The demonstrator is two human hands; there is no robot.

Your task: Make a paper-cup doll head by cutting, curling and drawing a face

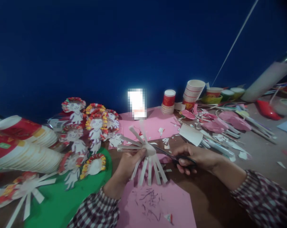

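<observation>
A white paper piece (pixel 151 150), fanned out in strips, is pinched at its centre by the left hand (pixel 131 162), thumb on top, above a pink sheet (pixel 134 209). To its right, black scissors (pixel 183 161) are gripped in the right hand's (pixel 193 155) curled fingers, blades directed at the paper.

Wall (pixel 86 47): dark blue, a thin pale line (pixel 236 41) slanting at right
Left cups (pixel 36 158): two nested stacks, both tipped over
Paper figures (pixel 96 125): white cutouts, ringed in red and yellow
Green sheet (pixel 69 202): under some figures
Back cups (pixel 193 91): red-and-white stacks near the wall
Front pink sheet (pixel 181 205): dark marks, one small scrap (pixel 169 218)
</observation>
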